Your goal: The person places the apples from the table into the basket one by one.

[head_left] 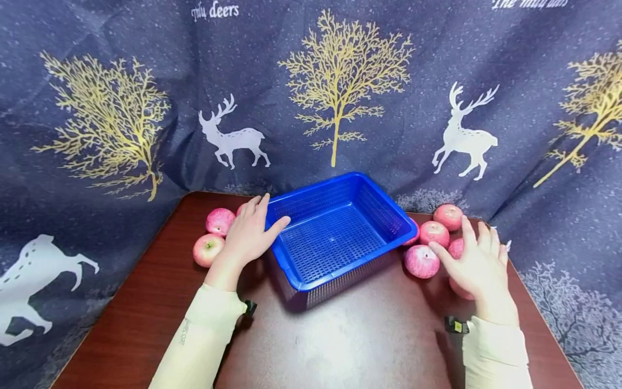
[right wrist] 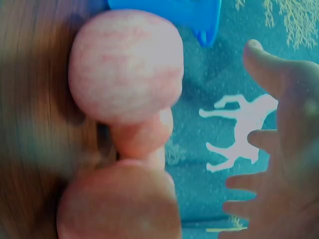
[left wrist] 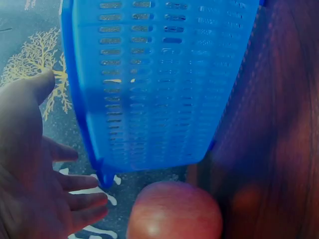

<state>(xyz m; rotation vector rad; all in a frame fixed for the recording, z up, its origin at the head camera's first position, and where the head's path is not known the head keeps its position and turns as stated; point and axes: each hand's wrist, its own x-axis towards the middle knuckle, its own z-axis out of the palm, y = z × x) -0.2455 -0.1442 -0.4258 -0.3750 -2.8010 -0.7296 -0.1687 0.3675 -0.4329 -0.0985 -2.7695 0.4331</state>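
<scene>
A blue perforated basket (head_left: 335, 237) stands at the table's middle, turned at an angle, with nothing inside. My left hand (head_left: 250, 232) is at its left rim, fingers spread; in the left wrist view the hand (left wrist: 40, 174) is beside the basket wall (left wrist: 149, 89), with an apple (left wrist: 174, 211) below. My right hand (head_left: 481, 265) hovers with spread fingers over apples at the right, one of them a pinkish apple (head_left: 421, 261). In the right wrist view that hand (right wrist: 284, 149) holds nothing, and an apple (right wrist: 127, 67) lies beside it.
Left of the basket lie a red apple (head_left: 220, 222) and a yellow-red apple (head_left: 208, 250), with another partly behind my left hand. Several apples, including one at the back (head_left: 448, 217), are grouped right of the basket. A patterned cloth (head_left: 311, 135) hangs behind the brown table (head_left: 340, 335).
</scene>
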